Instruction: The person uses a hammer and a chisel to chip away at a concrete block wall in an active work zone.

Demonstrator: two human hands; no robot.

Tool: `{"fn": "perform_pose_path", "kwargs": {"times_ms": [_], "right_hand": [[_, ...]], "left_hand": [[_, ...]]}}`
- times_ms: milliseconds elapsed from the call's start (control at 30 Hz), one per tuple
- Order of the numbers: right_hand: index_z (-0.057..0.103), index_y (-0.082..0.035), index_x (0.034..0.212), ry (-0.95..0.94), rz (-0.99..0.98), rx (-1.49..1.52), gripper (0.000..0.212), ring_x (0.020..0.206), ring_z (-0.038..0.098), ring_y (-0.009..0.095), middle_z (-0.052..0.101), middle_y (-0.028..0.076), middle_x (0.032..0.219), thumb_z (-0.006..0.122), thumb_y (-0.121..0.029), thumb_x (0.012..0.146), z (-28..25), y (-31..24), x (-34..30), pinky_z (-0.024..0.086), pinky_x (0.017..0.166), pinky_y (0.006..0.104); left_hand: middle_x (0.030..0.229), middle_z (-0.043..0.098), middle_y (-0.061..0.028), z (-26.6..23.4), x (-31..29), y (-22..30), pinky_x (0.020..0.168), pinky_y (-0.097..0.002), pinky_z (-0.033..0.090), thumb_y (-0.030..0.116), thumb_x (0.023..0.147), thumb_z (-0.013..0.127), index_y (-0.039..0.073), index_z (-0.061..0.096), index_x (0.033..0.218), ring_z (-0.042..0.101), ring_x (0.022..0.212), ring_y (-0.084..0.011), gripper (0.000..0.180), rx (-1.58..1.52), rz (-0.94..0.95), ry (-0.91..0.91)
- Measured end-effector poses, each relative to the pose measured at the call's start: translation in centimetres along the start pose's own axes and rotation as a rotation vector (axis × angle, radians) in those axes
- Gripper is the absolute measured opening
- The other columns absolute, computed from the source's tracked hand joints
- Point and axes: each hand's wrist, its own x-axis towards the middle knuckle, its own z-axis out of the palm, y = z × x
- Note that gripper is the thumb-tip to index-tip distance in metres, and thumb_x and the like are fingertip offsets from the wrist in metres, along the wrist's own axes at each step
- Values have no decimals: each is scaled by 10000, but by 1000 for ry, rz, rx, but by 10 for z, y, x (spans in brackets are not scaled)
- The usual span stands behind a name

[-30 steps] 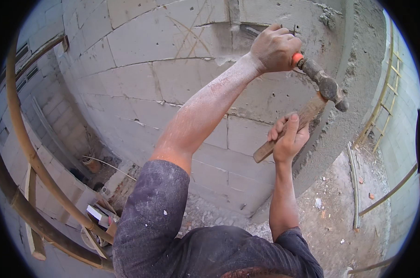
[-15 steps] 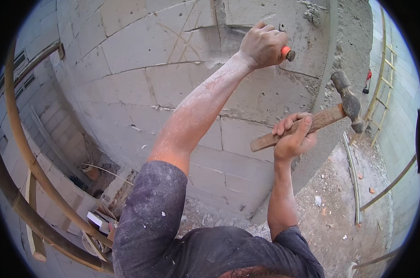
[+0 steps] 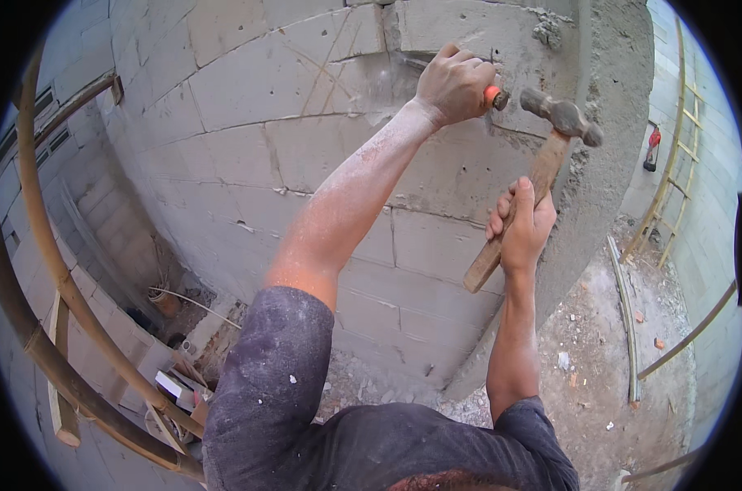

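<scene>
My left hand (image 3: 454, 84) is closed round a chisel (image 3: 492, 97) with an orange grip, held against the block wall (image 3: 338, 155). The struck end pokes out on the right of my fist, and a dark metal part shows to the left, by a recess in the blocks. In my right hand (image 3: 525, 227) is a ball-peen hammer (image 3: 561, 116), gripped by its worn wooden handle. Its head stands just right of the chisel's end, with a small gap between them. Pale dust coats my left forearm.
A rough concrete column edge (image 3: 612, 123) borders the wall on the right. Bamboo poles (image 3: 68, 295) cross the left side. A bamboo ladder (image 3: 674, 180) leans at the far right. Rubble and a long pole (image 3: 624, 319) lie on the ground (image 3: 584, 393) below.
The hammer has swung left and upward, its head now close to the chisel's end and its handle steeper. My left hand has shifted slightly left in the picture, still gripping the chisel.
</scene>
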Motion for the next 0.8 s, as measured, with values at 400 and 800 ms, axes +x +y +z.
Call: {"fn": "perform_pose_path", "kwargs": {"times_ms": [400, 800], "right_hand": [[451, -44, 926, 161, -161, 106, 235, 437, 437, 86, 453, 3, 633, 502, -227, 1065, 8, 5, 8, 384, 387, 259], [459, -36, 981, 91, -194, 77, 206, 446, 440, 75, 452, -7, 626, 500, -220, 1065, -7, 4, 10, 396, 389, 252]], "left_hand": [[655, 627, -35, 8, 3, 3, 768, -382, 467, 254, 788, 680, 131, 549, 687, 631, 688, -238, 206, 4, -52, 64], [671, 623, -34, 6, 5, 3, 776, -384, 462, 227, 753, 703, 137, 551, 684, 639, 718, -240, 190, 14, -106, 39]]}}
